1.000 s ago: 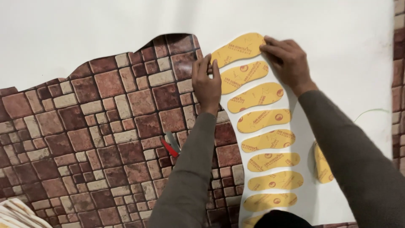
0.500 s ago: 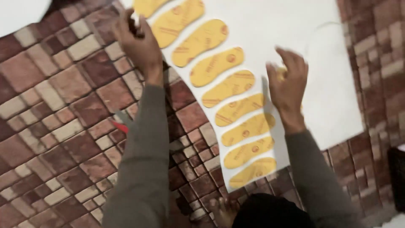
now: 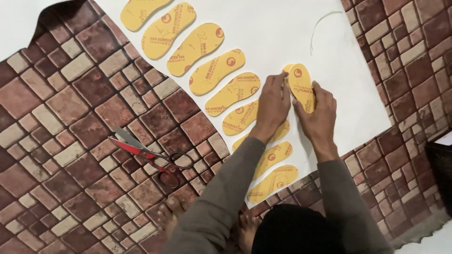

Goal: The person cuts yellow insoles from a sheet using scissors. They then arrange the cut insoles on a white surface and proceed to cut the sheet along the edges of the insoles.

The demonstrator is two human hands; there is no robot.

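While we look down from the head camera, we take the white sheet (image 3: pixel 329 80) as our landmark.
Left hand: our left hand (image 3: pixel 274 107) lies flat, fingers together, on the sheet's middle, clamped on nothing.
Right hand: our right hand (image 3: pixel 319 113) pinches the yellow insole (image 3: pixel 301 85) at its lower end, just right of the left hand.
Insole: flat on the sheet, touching both hands, apart from the row.
Row: other yellow insoles (image 3: pixel 207 70) run diagonally along the sheet's left edge.
Scissors: red-handled scissors (image 3: pixel 148 154) lie off the sheet, to its left, on the brick-pattern mat (image 3: pixel 70 141).
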